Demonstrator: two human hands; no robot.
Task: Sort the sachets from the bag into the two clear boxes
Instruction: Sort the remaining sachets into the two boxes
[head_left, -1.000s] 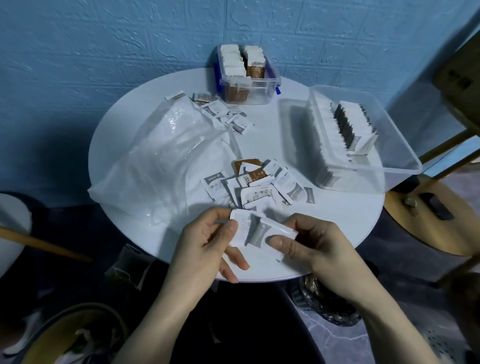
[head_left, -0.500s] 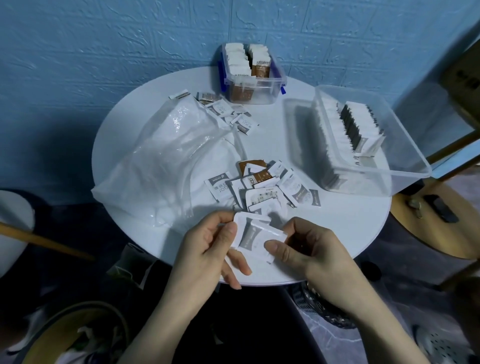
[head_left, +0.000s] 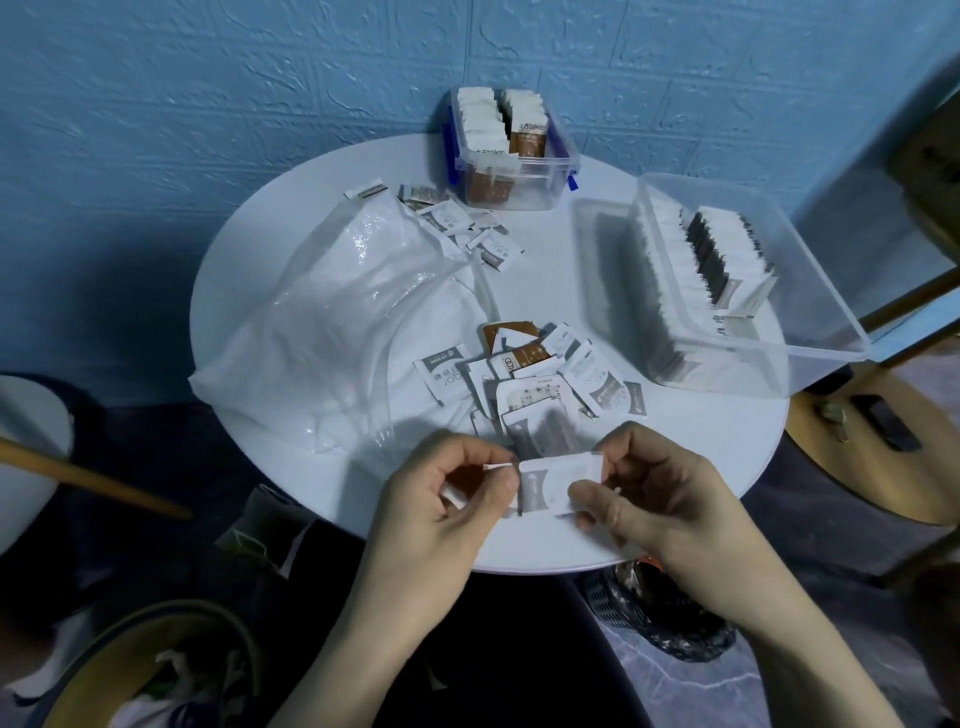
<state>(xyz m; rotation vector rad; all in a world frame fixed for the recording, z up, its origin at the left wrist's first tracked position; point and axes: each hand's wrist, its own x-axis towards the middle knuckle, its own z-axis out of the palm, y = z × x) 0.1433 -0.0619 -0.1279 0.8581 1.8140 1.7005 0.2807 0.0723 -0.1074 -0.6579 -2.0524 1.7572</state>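
Head view: my left hand (head_left: 441, 499) and right hand (head_left: 649, 493) each pinch white sachets (head_left: 543, 486) low over the counter (head_left: 675, 467) — squaring them up, I judge, for the large clear box (head_left: 810, 343).

A domestic room, apparently a corner of a home used as an informal work area. A small round white table (head_left: 691, 499) stands against a blue wall (head_left: 260, 104) with raised, brick-like relief; wooden chair or stool parts (head_left: 883, 467) stand to the right. On the floor around it lie household items: a round basket (head_left: 156, 644) holding crumpled things at lower left and a dark mesh bin (head_left: 660, 618) under the table edge.
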